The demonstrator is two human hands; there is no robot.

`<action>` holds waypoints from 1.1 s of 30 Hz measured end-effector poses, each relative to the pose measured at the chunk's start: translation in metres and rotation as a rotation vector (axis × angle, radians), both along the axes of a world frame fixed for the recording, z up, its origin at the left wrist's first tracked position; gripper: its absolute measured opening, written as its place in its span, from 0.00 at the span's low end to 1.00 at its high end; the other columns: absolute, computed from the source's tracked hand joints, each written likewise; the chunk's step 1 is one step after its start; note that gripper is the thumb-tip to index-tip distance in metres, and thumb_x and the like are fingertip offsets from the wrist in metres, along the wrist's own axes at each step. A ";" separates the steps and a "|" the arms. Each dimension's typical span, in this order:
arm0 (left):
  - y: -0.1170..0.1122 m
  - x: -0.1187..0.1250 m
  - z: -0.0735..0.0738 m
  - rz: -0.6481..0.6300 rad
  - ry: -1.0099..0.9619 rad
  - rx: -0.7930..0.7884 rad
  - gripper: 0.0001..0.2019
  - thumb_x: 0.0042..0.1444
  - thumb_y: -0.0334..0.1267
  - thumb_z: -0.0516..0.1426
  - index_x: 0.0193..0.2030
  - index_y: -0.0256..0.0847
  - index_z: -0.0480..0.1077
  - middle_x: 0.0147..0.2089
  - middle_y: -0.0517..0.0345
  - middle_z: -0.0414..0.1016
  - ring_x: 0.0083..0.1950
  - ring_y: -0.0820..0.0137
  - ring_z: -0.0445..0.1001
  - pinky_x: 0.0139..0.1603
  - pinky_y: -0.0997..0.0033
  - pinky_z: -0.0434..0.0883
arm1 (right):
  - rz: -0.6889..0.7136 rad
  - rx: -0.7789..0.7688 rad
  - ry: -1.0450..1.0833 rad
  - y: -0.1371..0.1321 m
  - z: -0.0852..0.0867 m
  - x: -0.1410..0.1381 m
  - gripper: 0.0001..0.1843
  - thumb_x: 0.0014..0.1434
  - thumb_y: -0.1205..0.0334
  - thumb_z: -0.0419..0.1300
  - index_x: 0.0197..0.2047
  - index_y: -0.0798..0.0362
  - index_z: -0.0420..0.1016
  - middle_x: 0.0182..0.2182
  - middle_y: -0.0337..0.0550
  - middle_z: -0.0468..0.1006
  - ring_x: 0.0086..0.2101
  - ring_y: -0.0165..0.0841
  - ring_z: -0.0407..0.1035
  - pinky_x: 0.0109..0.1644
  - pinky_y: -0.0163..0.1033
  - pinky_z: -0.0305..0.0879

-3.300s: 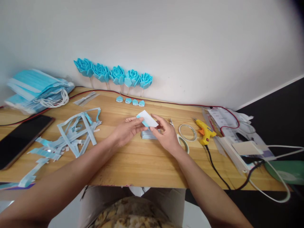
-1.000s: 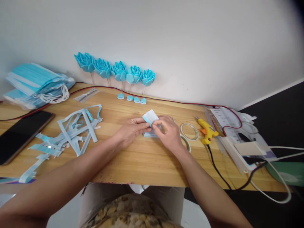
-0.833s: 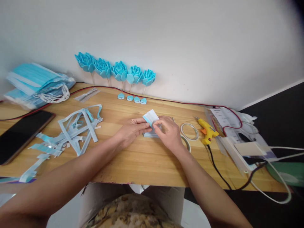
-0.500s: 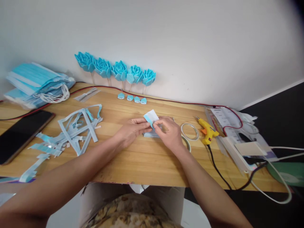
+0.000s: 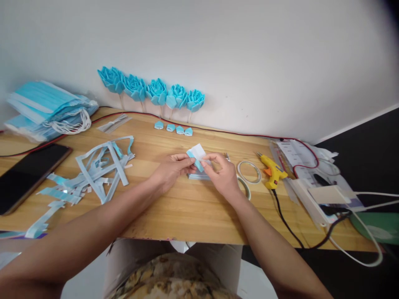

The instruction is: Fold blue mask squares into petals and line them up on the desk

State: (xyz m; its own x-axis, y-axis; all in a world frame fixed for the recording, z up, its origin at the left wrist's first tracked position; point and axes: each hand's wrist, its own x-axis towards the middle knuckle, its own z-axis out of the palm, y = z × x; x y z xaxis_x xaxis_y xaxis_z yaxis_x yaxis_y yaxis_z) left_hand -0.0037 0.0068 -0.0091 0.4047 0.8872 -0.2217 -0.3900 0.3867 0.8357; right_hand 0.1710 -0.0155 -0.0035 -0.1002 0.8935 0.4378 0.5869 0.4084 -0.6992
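Between my hands is a small piece of mask fabric [image 5: 196, 151], white with a blue folded band along its lower left edge. My left hand [image 5: 173, 170] pinches the left end of the band between thumb and fingers. On the other side, my right hand [image 5: 222, 172] has its thumb and fingertips closed on the right end. Beneath the hands lies a stack of pale blue pieces [image 5: 199, 176], partly covered by my right hand. Several small folded blue petals [image 5: 171, 128] sit in a row beyond the hands.
Several blue fabric roses [image 5: 156, 92] on sticks lean against the wall. Cut strips [image 5: 114, 162], a phone [image 5: 31, 174] and bagged masks [image 5: 46, 104] lie left. Tape rolls [image 5: 249, 172], a yellow glue gun [image 5: 272, 170] and a power strip [image 5: 314, 203] are right.
The fabric piece has shifted slightly left and its blue band lies more exposed between the hands. My right fingers have moved from over the band to its right end.
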 end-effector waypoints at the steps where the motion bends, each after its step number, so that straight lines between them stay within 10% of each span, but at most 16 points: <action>1: 0.000 0.000 0.001 0.003 0.014 0.014 0.09 0.46 0.38 0.67 0.30 0.34 0.76 0.28 0.56 0.75 0.31 0.73 0.72 0.39 0.69 0.70 | -0.002 -0.055 0.076 0.000 -0.001 0.000 0.10 0.59 0.59 0.60 0.44 0.48 0.71 0.37 0.41 0.79 0.39 0.35 0.73 0.45 0.42 0.69; 6: -0.002 0.000 0.004 -0.012 0.115 0.099 0.10 0.47 0.42 0.65 0.26 0.35 0.74 0.25 0.59 0.72 0.27 0.74 0.67 0.33 0.70 0.64 | 0.098 -0.251 0.233 0.001 -0.002 0.000 0.32 0.56 0.57 0.62 0.62 0.48 0.58 0.38 0.42 0.79 0.39 0.35 0.74 0.43 0.41 0.70; 19: 0.001 -0.004 0.011 0.115 0.209 0.226 0.12 0.49 0.45 0.64 0.28 0.37 0.76 0.24 0.61 0.70 0.25 0.76 0.63 0.30 0.73 0.63 | 0.086 -0.262 0.101 0.000 0.000 -0.006 0.27 0.54 0.64 0.62 0.58 0.47 0.67 0.45 0.44 0.78 0.42 0.37 0.74 0.46 0.43 0.72; 26: -0.001 0.001 0.010 0.005 0.098 0.216 0.18 0.48 0.45 0.65 0.45 0.41 0.77 0.44 0.55 0.78 0.42 0.69 0.72 0.45 0.69 0.66 | 0.046 -0.236 0.107 -0.001 -0.001 -0.006 0.30 0.54 0.63 0.62 0.61 0.45 0.64 0.40 0.42 0.79 0.37 0.35 0.74 0.42 0.42 0.72; 33: 0.000 -0.002 0.007 -0.044 0.320 0.283 0.13 0.50 0.47 0.62 0.31 0.38 0.77 0.29 0.59 0.75 0.31 0.71 0.68 0.35 0.72 0.64 | 0.039 -0.225 0.127 0.000 -0.006 -0.006 0.32 0.55 0.62 0.62 0.63 0.45 0.61 0.37 0.40 0.79 0.35 0.34 0.73 0.40 0.40 0.72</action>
State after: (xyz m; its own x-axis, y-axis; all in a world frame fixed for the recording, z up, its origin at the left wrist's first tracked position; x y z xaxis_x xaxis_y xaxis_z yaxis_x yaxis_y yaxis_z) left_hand -0.0057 0.0066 -0.0022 0.3934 0.9147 -0.0927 -0.0823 0.1354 0.9874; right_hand 0.1652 -0.0157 -0.0092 -0.0933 0.9664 0.2394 0.4751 0.2545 -0.8423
